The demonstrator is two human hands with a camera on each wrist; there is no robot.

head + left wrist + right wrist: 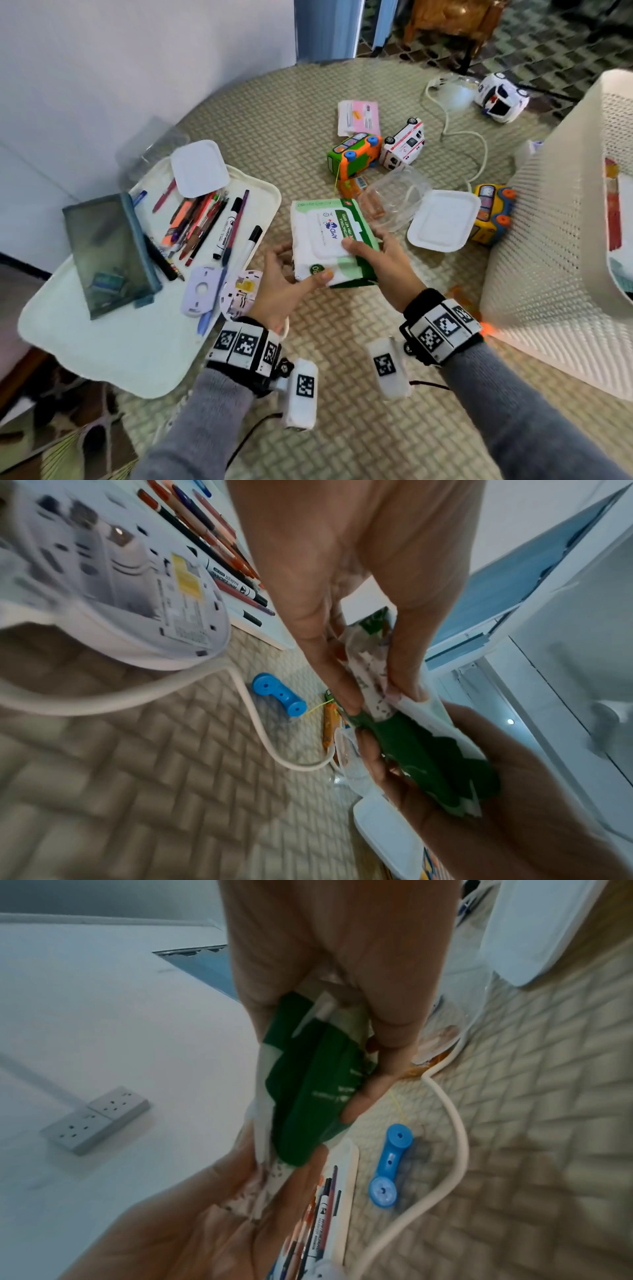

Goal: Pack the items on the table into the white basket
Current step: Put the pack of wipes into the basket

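Note:
A white and green wet wipes pack [325, 236] is held just above the table's middle by both hands. My left hand [301, 265] pinches its near left corner between thumb and fingers; the left wrist view shows that pinch on the pack [421, 750]. My right hand [368, 246] grips the pack's right edge, thumb on top, and its fingers wrap the green side [308, 1083] in the right wrist view. The white basket [548, 246] stands at the right, its perforated wall close to my right wrist.
On the woven mat lie a green-orange toy bus [352, 154], a white ambulance [404, 144], a yellow bus [489, 216], a white toy car [500, 97], a pink packet [359, 116], a clear tub [394, 202], a white lid [442, 219] and a blue toy handset [279, 693]. A pen tray [102, 342] is at the left.

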